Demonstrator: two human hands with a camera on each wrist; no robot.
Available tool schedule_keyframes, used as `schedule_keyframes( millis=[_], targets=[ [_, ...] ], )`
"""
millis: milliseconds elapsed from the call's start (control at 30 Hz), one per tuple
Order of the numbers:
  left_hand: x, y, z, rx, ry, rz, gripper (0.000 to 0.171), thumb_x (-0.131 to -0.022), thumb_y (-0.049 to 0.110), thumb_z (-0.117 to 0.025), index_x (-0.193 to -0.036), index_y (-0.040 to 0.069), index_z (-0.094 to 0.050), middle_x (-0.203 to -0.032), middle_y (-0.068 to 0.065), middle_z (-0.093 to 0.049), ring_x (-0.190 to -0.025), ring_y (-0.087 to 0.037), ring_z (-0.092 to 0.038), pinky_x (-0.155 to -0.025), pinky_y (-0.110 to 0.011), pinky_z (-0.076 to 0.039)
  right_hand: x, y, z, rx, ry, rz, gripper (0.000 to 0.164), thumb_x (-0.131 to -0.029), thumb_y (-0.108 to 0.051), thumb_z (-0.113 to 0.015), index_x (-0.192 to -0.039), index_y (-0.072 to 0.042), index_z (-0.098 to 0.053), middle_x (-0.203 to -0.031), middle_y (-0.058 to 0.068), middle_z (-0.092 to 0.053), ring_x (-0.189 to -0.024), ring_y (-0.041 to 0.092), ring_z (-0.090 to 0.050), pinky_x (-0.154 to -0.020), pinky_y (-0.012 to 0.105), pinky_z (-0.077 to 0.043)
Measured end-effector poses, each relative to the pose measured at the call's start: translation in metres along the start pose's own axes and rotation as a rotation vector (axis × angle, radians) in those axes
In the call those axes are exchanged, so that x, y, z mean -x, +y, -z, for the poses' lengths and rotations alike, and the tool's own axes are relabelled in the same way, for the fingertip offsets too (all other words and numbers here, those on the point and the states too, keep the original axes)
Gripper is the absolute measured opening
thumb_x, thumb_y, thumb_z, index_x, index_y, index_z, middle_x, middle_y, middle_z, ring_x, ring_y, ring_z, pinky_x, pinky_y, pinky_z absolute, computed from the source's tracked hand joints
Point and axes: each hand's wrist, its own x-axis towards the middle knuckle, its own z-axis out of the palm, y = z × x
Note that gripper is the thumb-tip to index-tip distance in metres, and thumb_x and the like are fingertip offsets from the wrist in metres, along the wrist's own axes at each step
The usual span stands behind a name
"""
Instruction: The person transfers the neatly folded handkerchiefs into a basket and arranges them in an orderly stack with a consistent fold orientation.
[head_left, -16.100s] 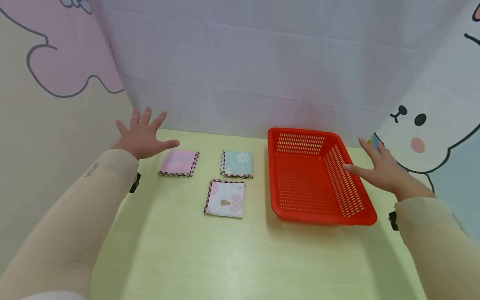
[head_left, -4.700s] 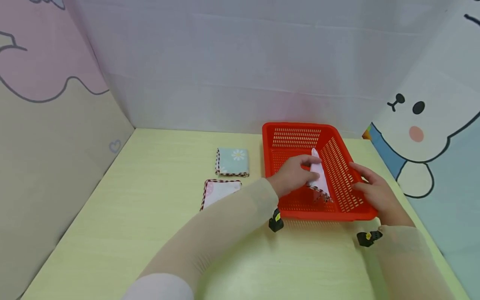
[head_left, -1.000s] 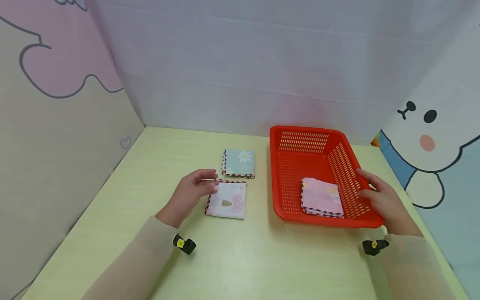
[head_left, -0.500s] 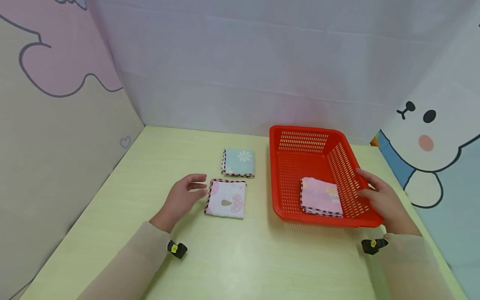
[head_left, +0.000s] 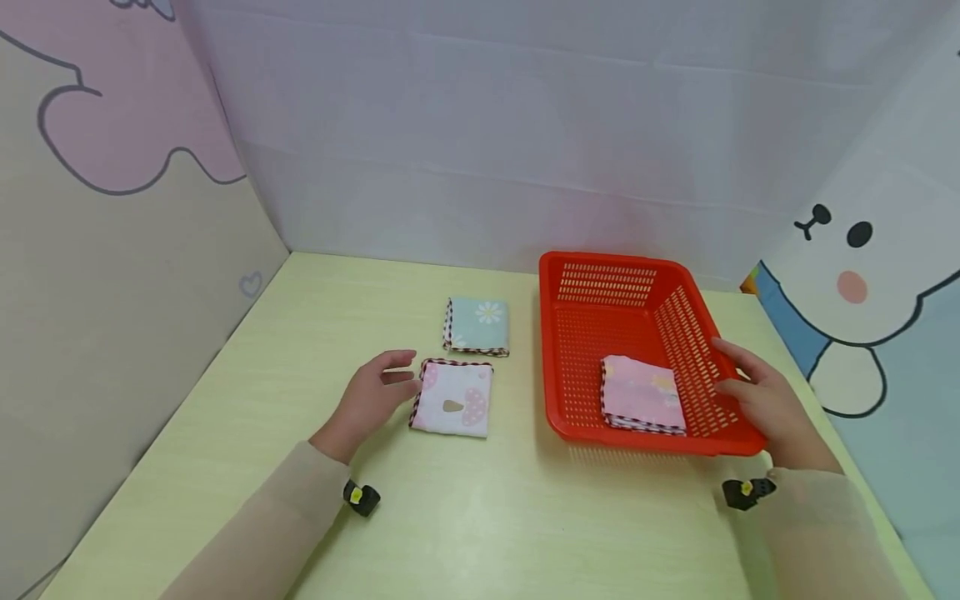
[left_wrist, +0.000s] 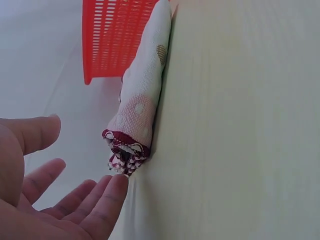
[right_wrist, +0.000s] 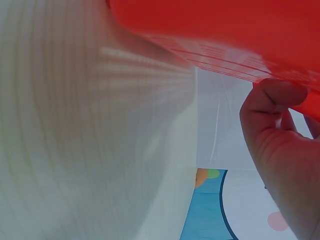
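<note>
In the head view my left hand (head_left: 371,402) is beside the left edge of a folded white cloth (head_left: 453,406) with a pink mushroom print and checked trim. Its fingers are relaxed and hold nothing. The left wrist view has the fingertips (left_wrist: 119,184) just by the trimmed end of that cloth (left_wrist: 142,90); I cannot tell whether they touch. My right hand (head_left: 772,408) pinches the right rim of a red plastic basket (head_left: 549,358), thumb and fingers about the rim (right_wrist: 300,80). A folded pink cloth (head_left: 643,393) lies inside the basket, near its front right.
Behind the white cloth lies a folded light-green cloth (head_left: 477,325) with a daisy, left of the basket. The pale table (head_left: 480,517) meets a white sheet wall (head_left: 450,142) at the back and printed side walls left and right.
The pink cloth began on the table's left; the left hand carried it into the basket. Since then that hand has returned to the white cloth, shifting slightly there. The right hand keeps its grip.
</note>
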Motion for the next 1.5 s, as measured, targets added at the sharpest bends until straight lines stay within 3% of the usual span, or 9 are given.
schedule_keyframes(
  millis=[167, 333, 433, 600, 733, 833, 1067, 1300, 1500],
  targets=[
    [-0.008, 0.002, -0.003, -0.035, -0.030, 0.004, 0.062, -0.095, 0.022, -0.075, -0.151, 0.017, -0.050, -0.148, -0.011, -0.051, -0.129, -0.029, -0.058, -0.100, -0.048, -0.052, 0.000, 0.000, 0.000, 0.016, 0.009, 0.009, 0.069, -0.106, -0.015, -0.050, -0.165, -0.035, -0.020, -0.165, 0.025, -0.018, -0.124, 0.033, -0.045, -0.082, 0.035, -0.061],
    [-0.012, 0.006, -0.009, -0.141, -0.027, 0.024, 0.063, -0.093, 0.023, -0.077, -0.150, 0.016, -0.051, -0.142, -0.015, -0.055, -0.123, -0.032, -0.060, -0.098, -0.048, -0.053, 0.000, 0.001, 0.000, 0.005, 0.001, 0.006, 0.069, -0.106, -0.015, -0.050, -0.165, -0.036, -0.020, -0.165, 0.024, -0.018, -0.124, 0.033, -0.046, -0.083, 0.037, -0.060],
    [-0.015, 0.009, -0.014, -0.249, -0.010, 0.038, 0.063, -0.091, 0.024, -0.079, -0.148, 0.018, -0.052, -0.131, -0.013, -0.060, -0.113, -0.031, -0.061, -0.093, -0.047, -0.053, 0.000, 0.002, 0.000, 0.000, -0.004, 0.001, 0.069, -0.106, -0.016, -0.051, -0.165, -0.036, -0.019, -0.166, 0.024, -0.017, -0.125, 0.033, -0.046, -0.085, 0.039, -0.060],
    [-0.018, 0.013, -0.026, -0.459, 0.018, -0.001, 0.063, -0.086, 0.020, -0.082, -0.143, 0.014, -0.054, -0.103, -0.009, -0.066, -0.089, -0.027, -0.060, -0.078, -0.041, -0.053, 0.000, 0.002, -0.002, 0.004, -0.003, 0.003, 0.069, -0.106, -0.016, -0.051, -0.165, -0.035, -0.019, -0.165, 0.024, -0.018, -0.124, 0.033, -0.047, -0.085, 0.039, -0.060],
    [-0.019, 0.015, -0.033, -0.542, 0.046, -0.020, 0.060, -0.083, 0.012, -0.082, -0.138, 0.012, -0.057, -0.088, -0.005, -0.065, -0.079, -0.024, -0.058, -0.070, -0.036, -0.049, 0.001, 0.002, -0.002, 0.012, -0.003, 0.004, 0.070, -0.106, -0.016, -0.050, -0.165, -0.036, -0.018, -0.166, 0.024, -0.017, -0.125, 0.033, -0.047, -0.085, 0.038, -0.060],
    [-0.018, 0.017, -0.034, -0.519, 0.059, -0.010, 0.055, -0.083, 0.007, -0.081, -0.133, 0.012, -0.059, -0.087, -0.005, -0.063, -0.075, -0.024, -0.057, -0.065, -0.035, -0.048, 0.002, 0.002, -0.002, 0.015, 0.000, 0.008, 0.069, -0.107, -0.016, -0.049, -0.165, -0.037, -0.017, -0.166, 0.024, -0.017, -0.125, 0.033, -0.046, -0.085, 0.038, -0.060],
    [-0.016, 0.020, -0.027, -0.348, 0.033, 0.078, 0.046, -0.086, 0.001, -0.072, -0.128, 0.014, -0.057, -0.089, -0.010, -0.061, -0.068, -0.023, -0.056, -0.055, -0.030, -0.047, 0.002, 0.001, -0.002, 0.020, -0.007, 0.018, 0.069, -0.107, -0.016, -0.049, -0.165, -0.034, -0.017, -0.165, 0.024, -0.017, -0.123, 0.032, -0.047, -0.083, 0.036, -0.060],
    [-0.015, 0.021, -0.021, -0.178, -0.013, 0.119, 0.036, -0.088, 0.005, -0.069, -0.121, 0.016, -0.062, -0.089, -0.011, -0.060, -0.073, -0.022, -0.052, -0.060, -0.032, -0.045, 0.002, 0.002, -0.002, 0.014, -0.005, 0.006, 0.069, -0.107, -0.018, -0.050, -0.165, -0.039, -0.018, -0.166, 0.023, -0.018, -0.122, 0.030, -0.048, -0.086, 0.038, -0.059],
    [-0.015, 0.022, -0.022, -0.150, -0.039, 0.110, 0.029, -0.092, 0.006, -0.068, -0.119, 0.017, -0.064, -0.102, -0.012, -0.059, -0.084, -0.026, -0.054, -0.063, -0.033, -0.047, 0.002, 0.001, -0.002, 0.007, -0.002, 0.007, 0.070, -0.107, -0.016, -0.049, -0.165, -0.037, -0.017, -0.166, 0.023, -0.016, -0.122, 0.031, -0.049, -0.086, 0.040, -0.059]
  ],
)
